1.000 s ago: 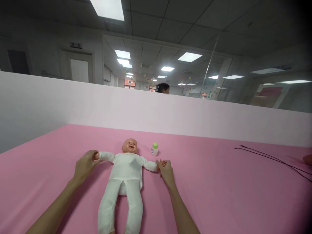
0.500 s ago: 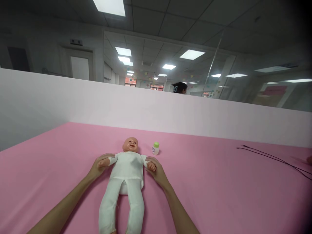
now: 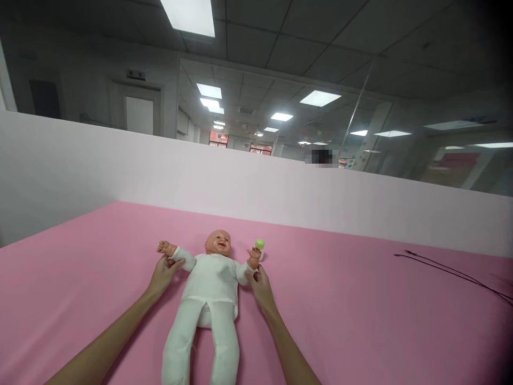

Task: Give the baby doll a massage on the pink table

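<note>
A baby doll (image 3: 210, 299) in a white suit lies on its back on the pink table (image 3: 340, 315), head away from me. My left hand (image 3: 162, 274) grips the doll's arm on the left side, just below its small hand, which points up and outward. My right hand (image 3: 258, 280) pinches the doll's other arm, raised beside the head. A small white bottle with a green cap (image 3: 259, 247) stands right behind that raised doll hand, partly hidden by it.
A white partition wall (image 3: 256, 187) runs along the back of the table. Thin black cables (image 3: 452, 270) lie on the pink surface at the far right. Beyond the partition is an office with ceiling lights; a person's head shows over its top.
Both doll arms went from stretched sideways, to tucked against the body, to lifted up beside the head. My hands moved with them and still grip the arms.
</note>
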`<state>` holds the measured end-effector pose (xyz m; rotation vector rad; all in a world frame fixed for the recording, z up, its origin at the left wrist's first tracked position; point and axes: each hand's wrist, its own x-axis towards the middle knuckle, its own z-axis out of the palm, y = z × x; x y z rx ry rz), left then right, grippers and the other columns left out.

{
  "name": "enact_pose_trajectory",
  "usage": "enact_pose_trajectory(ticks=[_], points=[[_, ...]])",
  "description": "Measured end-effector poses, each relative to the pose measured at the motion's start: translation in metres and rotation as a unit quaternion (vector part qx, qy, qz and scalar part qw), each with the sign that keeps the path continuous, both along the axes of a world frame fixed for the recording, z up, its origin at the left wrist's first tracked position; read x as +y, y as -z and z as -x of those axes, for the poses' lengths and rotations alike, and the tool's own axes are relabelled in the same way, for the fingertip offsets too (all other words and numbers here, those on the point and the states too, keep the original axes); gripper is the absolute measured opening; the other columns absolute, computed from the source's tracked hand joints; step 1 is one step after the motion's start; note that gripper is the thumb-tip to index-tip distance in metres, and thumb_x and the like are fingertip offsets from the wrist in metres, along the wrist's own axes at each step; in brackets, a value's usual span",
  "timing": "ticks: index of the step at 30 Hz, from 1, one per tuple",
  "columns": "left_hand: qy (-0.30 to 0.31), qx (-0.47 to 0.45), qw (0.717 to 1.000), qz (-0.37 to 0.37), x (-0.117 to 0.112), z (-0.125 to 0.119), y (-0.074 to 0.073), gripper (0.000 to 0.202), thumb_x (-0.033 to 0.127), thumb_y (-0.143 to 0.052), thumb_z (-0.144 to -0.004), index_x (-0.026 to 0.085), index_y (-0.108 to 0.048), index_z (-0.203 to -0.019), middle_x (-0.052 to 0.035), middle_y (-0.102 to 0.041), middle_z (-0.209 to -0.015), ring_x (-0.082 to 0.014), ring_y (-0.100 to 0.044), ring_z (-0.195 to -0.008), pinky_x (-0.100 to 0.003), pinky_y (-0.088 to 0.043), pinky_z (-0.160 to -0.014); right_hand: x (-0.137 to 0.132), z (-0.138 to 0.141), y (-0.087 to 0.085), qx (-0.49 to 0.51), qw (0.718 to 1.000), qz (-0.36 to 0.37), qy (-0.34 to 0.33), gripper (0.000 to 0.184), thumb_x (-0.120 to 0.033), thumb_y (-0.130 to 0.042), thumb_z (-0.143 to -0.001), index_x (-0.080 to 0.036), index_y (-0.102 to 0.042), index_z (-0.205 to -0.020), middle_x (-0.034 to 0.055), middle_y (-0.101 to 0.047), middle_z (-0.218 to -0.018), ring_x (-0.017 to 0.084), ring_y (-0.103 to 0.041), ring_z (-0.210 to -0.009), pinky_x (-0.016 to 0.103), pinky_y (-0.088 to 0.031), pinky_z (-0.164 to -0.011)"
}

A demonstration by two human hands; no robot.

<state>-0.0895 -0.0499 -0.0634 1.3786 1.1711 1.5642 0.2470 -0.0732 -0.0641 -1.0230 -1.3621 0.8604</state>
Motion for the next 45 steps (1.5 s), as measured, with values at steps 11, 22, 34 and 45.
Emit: enact_pose_trajectory(ticks=[11,22,34,45], points=[[0.09,0.048,0.995,0.012,0.007,-0.007,0.004,0.064,0.081,-0.063,-0.082,0.017,-0.07,-0.082,-0.0047,-0.068,-0.075,-0.0224,-0.06,-0.071,-0.032,-0.048,-0.067,-0.005,0.008,-0.012,0.0,0.999,0.033,-0.026,0.068,-0.078,-0.075,-0.076,-0.016,-0.077,-0.102,0.0121,-0.079,-0.1,0.03,-0.07,-0.094,0.039,-0.055,-0.083],[0.232,0.109,0.966,0.0,0.01,0.03,0.007,0.023,0.045,-0.086,-0.07,0.026,-0.088,-0.083,-0.0151,-0.072,-0.127,-0.0354,-0.062,-0.128,-0.049,-0.047,-0.114,-0.017,-0.018,-0.024,-0.084,0.977,0.088,-0.174,0.039,-0.041,-0.095,-0.061,-0.022,-0.085,-0.093,0.0134,-0.068,-0.138,0.031,-0.07,-0.11,0.045,-0.055,-0.096],[0.13,-0.064,0.989,0.027,0.003,0.009,-0.003,0.057,0.071,-0.078,-0.077,0.016,-0.072,-0.094,-0.0056,-0.071,-0.083,-0.0221,-0.065,-0.076,-0.031,-0.052,-0.069,-0.02,0.011,-0.024,0.028,0.994,0.086,-0.059,0.057,-0.073,-0.078,-0.077,-0.018,-0.082,-0.09,0.005,-0.075,-0.082,0.022,-0.063,-0.074,0.03,-0.049,-0.067],[0.152,-0.085,0.982,0.072,-0.004,-0.003,-0.002,0.054,0.068,-0.077,-0.08,0.016,-0.072,-0.093,-0.0015,-0.067,-0.075,-0.0167,-0.058,-0.065,-0.027,-0.043,-0.061,-0.006,0.01,-0.007,0.075,0.992,0.098,-0.035,0.059,-0.074,-0.079,-0.075,-0.018,-0.078,-0.094,0.0036,-0.074,-0.081,0.02,-0.064,-0.072,0.029,-0.048,-0.065]])
